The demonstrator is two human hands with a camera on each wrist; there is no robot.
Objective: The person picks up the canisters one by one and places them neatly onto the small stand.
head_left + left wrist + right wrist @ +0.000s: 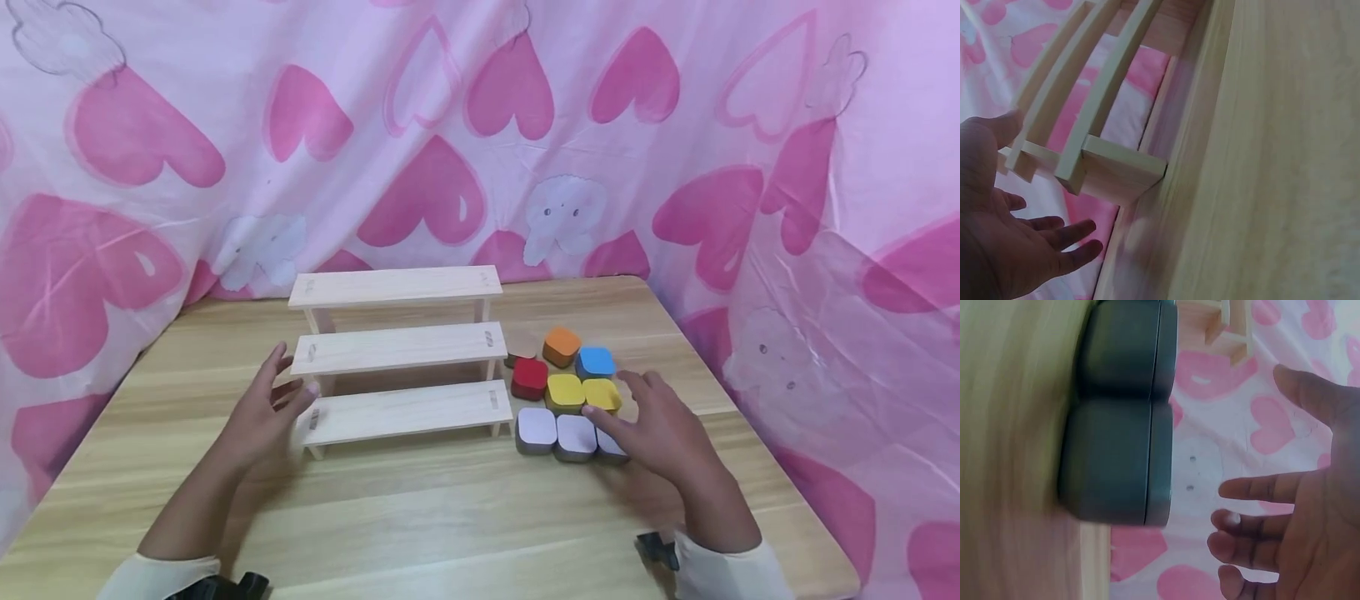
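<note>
A three-step pale wooden shelf [397, 350] stands on the wooden table [420, 517]. My left hand [268, 408] hovers open at the shelf's left end, fingers spread, holding nothing; in the left wrist view the left hand [1004, 237] is close to the shelf's end [1116, 169]. To the right of the shelf lies a cluster of small rounded blocks: orange [562, 343], blue [596, 362], red [529, 375], two yellow [566, 390] and white-topped ones [537, 428]. My right hand [660, 427] floats open over the cluster's right side, partly hiding one white block. In the right wrist view its palm [1310, 519] faces the grey block sides [1116, 456].
A pink cloth with hearts [480, 125] hangs behind and to both sides of the table. A brownish block [520, 343] sits behind the red one. The table's right edge [750, 417] lies near the blocks. Bare tabletop stretches in front of the shelf.
</note>
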